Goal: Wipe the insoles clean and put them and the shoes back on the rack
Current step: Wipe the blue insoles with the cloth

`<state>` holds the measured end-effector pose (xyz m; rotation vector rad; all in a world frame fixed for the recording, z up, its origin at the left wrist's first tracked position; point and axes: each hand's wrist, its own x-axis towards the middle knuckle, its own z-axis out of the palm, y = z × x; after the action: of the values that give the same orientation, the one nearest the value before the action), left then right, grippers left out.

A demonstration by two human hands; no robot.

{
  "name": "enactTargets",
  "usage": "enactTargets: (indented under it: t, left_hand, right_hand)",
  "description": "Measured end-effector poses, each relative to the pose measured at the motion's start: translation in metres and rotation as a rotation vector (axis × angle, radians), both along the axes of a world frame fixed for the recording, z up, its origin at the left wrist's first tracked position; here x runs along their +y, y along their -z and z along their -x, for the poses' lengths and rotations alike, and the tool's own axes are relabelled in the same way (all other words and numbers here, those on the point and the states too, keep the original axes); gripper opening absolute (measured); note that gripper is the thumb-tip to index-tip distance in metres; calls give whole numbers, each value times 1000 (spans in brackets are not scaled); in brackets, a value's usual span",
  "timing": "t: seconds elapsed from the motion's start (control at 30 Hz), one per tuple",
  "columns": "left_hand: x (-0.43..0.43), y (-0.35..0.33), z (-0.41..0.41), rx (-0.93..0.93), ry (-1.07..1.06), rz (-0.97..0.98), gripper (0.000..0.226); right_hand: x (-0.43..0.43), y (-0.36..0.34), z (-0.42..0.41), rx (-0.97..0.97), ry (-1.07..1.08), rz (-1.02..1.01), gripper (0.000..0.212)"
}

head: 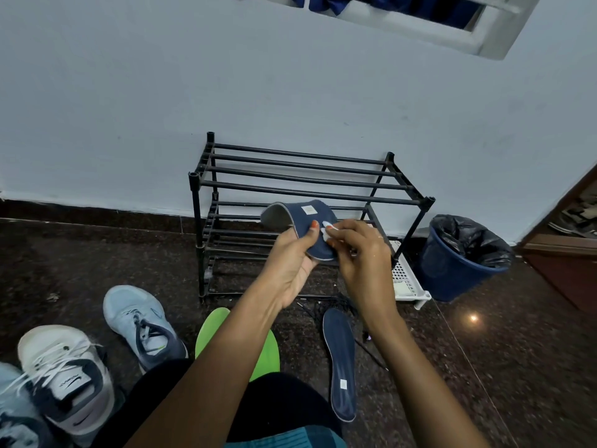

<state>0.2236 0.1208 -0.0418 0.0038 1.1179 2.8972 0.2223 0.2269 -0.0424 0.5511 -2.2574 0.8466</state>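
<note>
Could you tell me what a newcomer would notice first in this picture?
The eye goes first to the centre, where the left hand holds a bent navy insole in front of the black rack while the right hand pinches a white wipe against it. Next come the bright green insoles on the floor under the arms, with a second navy insole to their right and sneakers at the lower left.

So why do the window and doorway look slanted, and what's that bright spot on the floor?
Head view: the wide-angle lens, tipped downward, slants the window and door frame. Head view: the spot is glare, probably a lamp mirrored in the polished floor. Head view: lighting is dim and bluish overall.
</note>
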Motion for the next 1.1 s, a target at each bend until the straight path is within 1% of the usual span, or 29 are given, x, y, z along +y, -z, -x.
enactTargets:
  t: [0.07,0.13,0.33,0.47,0.67,0.73,0.9,0.97,1.1]
  left_hand:
    - [1,0,0,-12,-15,-51,19]
    - [1,0,-1,-12,-17,-60,19]
    - [6,0,-2,-19,-30,-63,21]
    - [6,3,0,-32,-66,-70,20]
    - [4,4,-2,-53,-124,-77,19]
    - [7,4,-3,-51,-115,-77,19]
    - [10,4,-2,-33,-104,-61,20]
    - [9,5,-2,-29,-113,-56,20]
    - [4,7,-1,-63,-148,-61,19]
  right_hand:
    - [-2,2,-5,-36,-5,12,20]
    - [-4,3,-7,-74,-10,31,24]
    - [-9,-3,2,-150,61,207,13]
    - [-15,-5,7,-174,95,298,11]
    - [-26,2,-7,-159,4,131,12]
    - [-24,3,-5,-159,16,145,11]
    - [-22,3,8,-172,70,275,10]
    - [-22,3,10,-178,77,298,9]
    - [-25,5,-2,-169,2,192,9]
